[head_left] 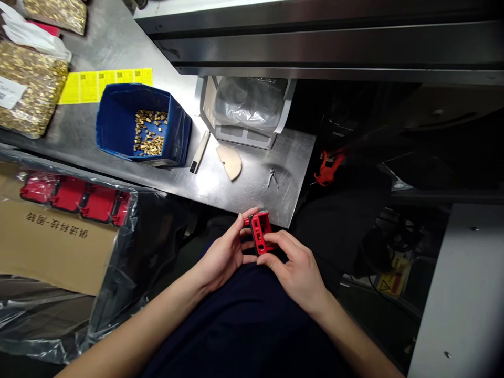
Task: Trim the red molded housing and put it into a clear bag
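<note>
- Left hand (225, 253) curls closed round the left side of a small red plastic housing (260, 232), thumb on top
- Right hand (296, 266) pinches the housing's right side, fingers bent
- The housing sits between both hands, over the lap, just below the edge of the steel table (252, 184)
- On the table: a blue bin (118, 123) of small brass parts (149, 131), a beige half-disc (230, 161), small tweezers (273, 177)

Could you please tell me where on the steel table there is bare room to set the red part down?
Bare steel table lies between the tweezers and the near edge, and between the blue bin and the bags of brass parts. Around the semicircular piece and white tray it is crowded.
</note>
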### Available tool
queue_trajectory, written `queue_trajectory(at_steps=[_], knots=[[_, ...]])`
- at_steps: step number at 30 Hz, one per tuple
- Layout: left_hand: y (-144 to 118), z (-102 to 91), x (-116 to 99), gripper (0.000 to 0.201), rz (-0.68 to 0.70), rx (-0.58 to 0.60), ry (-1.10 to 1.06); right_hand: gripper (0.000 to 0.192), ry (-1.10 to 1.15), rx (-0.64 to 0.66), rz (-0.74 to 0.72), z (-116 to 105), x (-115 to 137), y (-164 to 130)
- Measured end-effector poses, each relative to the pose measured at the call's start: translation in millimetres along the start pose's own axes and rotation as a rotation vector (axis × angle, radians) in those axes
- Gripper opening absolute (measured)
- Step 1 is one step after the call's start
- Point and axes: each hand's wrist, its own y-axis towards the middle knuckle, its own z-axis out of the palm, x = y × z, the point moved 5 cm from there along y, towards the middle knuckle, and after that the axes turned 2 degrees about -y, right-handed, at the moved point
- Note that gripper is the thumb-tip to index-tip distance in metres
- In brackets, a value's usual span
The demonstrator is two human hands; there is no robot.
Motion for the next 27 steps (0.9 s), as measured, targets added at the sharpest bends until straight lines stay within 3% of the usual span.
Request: queue_trajectory(at_steps=[4, 7, 10, 13, 17, 22, 25, 27], knots=[[-1.9, 1.5, 5.0, 0.058, -0.068, 0.053, 0.051, 0.029, 0.04, 0.056, -0.082, -3.6, 1.6, -1.3], [-3.7, 0.6, 7.0, 0.065, -0.065, 0.075, 0.286, 0.025, 0.06, -0.031, -0.088, -9.2, 0.6, -3.4], [-5.8, -3.4, -2.6, 0.063, 0.139, -0.012, 0.622, 0.018, 0.066, -0.099, -0.073, -11.8, -0.4, -5.8], [-8.8, -0.9, -10.6, 0.066, 0.335, -0.012, 0.735, 0.017, 0.074, -0.108, -0.045, -10.9, -2.0, -6.9], [-8.4, 7.5, -9.9, 0.071, 0.408, 0.061, 0.622, 0.014, 0.101, -0.081, -0.026, -5.4, -3.1, -7.3], [-1.7, 9.2, -5.9, 0.043, 0.414, -0.073, 0.443, 0.022, -0.057, -0.005, -0.139, 8.5, 12.0, -7.3], [4.7, -2.1, -5.9, 0.046, 0.339, -0.129, 0.117, 0.042, -0.153, 0.111, -0.222, 14.7, 31.3, -1.8], [7.0, -13.6, -7.9, 0.048, 0.27, -0.126, -0.139, 0.042, -0.15, 0.119, -0.206, 10.0, 40.9, 10.0]])
